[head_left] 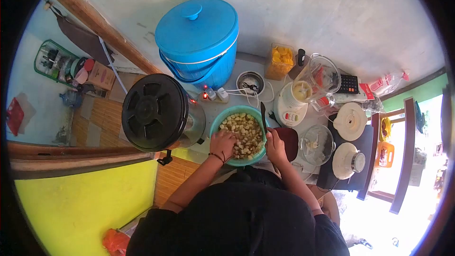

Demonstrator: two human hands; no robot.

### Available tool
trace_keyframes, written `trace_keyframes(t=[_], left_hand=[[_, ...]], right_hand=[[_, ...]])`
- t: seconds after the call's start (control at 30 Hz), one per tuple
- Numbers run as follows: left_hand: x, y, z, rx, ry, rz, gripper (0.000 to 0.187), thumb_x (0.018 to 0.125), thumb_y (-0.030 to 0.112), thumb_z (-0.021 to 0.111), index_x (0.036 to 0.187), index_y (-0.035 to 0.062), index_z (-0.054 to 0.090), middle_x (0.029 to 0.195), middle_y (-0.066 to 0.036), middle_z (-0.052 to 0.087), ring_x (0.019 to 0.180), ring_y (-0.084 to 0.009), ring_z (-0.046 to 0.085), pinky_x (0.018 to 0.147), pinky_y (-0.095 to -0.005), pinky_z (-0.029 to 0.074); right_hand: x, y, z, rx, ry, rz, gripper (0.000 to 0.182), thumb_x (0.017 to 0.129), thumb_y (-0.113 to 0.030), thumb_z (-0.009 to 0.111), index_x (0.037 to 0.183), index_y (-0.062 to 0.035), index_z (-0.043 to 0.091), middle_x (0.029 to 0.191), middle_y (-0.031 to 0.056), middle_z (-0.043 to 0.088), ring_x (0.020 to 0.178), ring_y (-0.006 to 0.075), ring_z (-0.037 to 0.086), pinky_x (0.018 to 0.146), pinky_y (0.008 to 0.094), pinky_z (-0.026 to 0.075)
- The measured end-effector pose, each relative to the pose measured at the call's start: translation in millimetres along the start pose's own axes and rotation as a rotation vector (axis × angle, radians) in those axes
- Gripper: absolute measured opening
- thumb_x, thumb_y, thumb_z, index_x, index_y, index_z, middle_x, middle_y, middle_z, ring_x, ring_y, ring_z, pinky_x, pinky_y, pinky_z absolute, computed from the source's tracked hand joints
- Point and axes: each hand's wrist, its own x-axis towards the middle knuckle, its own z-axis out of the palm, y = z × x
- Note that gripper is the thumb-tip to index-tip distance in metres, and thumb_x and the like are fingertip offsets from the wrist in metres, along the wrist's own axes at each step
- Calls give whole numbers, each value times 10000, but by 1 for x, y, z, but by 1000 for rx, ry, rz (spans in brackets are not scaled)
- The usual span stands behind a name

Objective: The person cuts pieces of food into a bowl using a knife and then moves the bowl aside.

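A mint-green bowl [259, 156] full of pale diced chunks [244, 132] in brownish liquid stands at the table's front edge. Over its left rim reaches my left hand [223, 143], fingers apart and resting on the chunks; a dark bracelet circles the wrist. At the right rim, my right hand [276, 146] is closed around a long dark utensil [263, 116], which points away from me along the bowl's edge. Its kind does not show clearly. Behind that hand lies a dark red flat piece [290, 142], partly covered by my fingers.
A black-lidded dispenser [154, 111] with a tap stands left of the bowl, a blue lidded bucket [196, 42] behind it. Plugs and white cables [220, 95] run near a metal bowl [250, 83]. To the right are a white blender base [290, 109], clear jars and a yellow-filled container [280, 61].
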Motion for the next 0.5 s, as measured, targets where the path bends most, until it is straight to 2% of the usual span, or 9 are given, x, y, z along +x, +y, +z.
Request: trace_keyframes(t=[0.13,0.23,0.3,0.4,0.43,0.5], left_hand=[[18,2,-13,-117,127,-160,208,781,105,619,981,132,671,1185,-63,561,1146,-265,491,963,-455,386],[54,-8,15,-463,192,-38,311,832,63,584,1134,134,612,1190,-121,560,1069,-360,535,923,-463,443],[81,-5,23,-423,125,-94,359,836,66,598,1191,109,561,1202,-138,556,1074,-367,538,927,-467,452],[93,-3,30,-353,80,-122,393,851,116,609,1232,81,519,1214,-152,557,1085,-353,547,934,-457,460],[95,-2,31,-326,74,-123,400,858,141,611,1239,73,510,1217,-155,559,1090,-344,551,937,-451,462],[98,2,30,-336,-2,-174,345,868,166,608,1191,67,538,1119,-157,599,1028,-341,577,878,-454,477]], right_hand=[[-1,1,4,57,-46,5,404,1015,-320,380,1223,5,501,577,83,521,517,175,549,539,332,448],[-3,-2,4,71,-64,1,389,1014,-297,391,1233,6,497,579,73,516,522,160,541,539,327,445],[-3,-6,5,60,-59,-24,387,1013,-296,392,1241,-1,496,583,74,520,529,163,545,544,328,445],[-6,-20,-3,51,-148,83,357,1001,-277,396,1235,-28,498,748,243,609,763,412,640,687,435,486],[-7,-22,-5,51,-148,76,355,999,-274,400,1236,-30,499,741,241,607,761,409,641,684,433,485],[-9,-24,-7,56,-153,64,350,996,-269,409,1238,-33,500,727,236,604,757,404,643,678,430,483]])
